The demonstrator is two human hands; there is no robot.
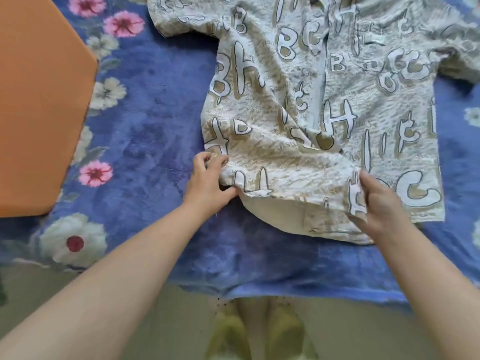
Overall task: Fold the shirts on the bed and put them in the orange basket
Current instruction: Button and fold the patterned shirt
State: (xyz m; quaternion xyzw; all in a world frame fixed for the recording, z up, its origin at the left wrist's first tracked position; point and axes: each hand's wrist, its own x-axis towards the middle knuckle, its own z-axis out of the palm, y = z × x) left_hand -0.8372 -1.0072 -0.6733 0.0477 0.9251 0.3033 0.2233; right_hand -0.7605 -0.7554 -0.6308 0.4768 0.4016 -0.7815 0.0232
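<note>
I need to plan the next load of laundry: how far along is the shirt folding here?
Early. Done: the shirt lies spread on the blue blanket. In hand: the left hand and right hand grip its hem, which is lifted. Left: all folds, then moving it into the orange basket at left.

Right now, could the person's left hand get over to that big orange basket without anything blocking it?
Probably yes: only bare blue floral blanket lies between the left hand and the orange basket, though the hand is gripping the letter-print shirt hem.

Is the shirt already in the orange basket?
No, the shirt lies spread on the blue blanket, both hands holding its bottom edge, and the basket sits apart at the left.
</note>
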